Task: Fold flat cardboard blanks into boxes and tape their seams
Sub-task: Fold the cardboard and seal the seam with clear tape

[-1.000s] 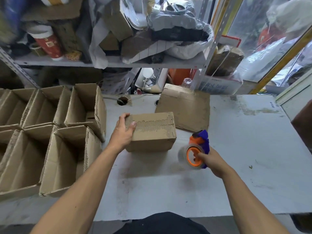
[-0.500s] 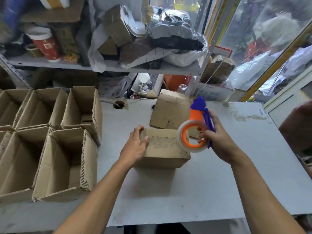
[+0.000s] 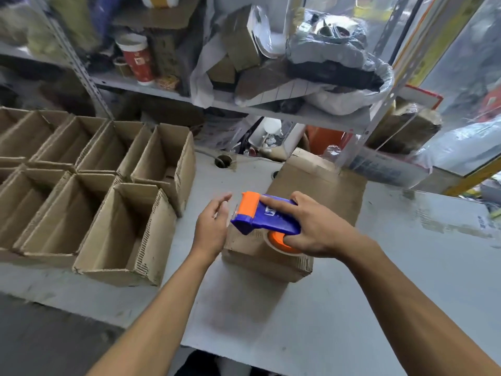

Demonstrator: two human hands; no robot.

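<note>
From the head camera, the small folded brown cardboard box [image 3: 267, 256] sits on the grey table [image 3: 379, 280], just right of the open brown cardboard boxes [image 3: 113, 210]. The right hand [image 3: 315, 229] clenches the blue-and-orange plastic tape dispenser [image 3: 264, 217], held atop the box with its long axis running left to right and its orange head toward the box's left edge. The left hand [image 3: 212, 226] is released, fingers straight, just beside that edge, grasping nothing. The taping stroke likely runs rightward along the seam, and the left hand is nearer to steady the box.
</note>
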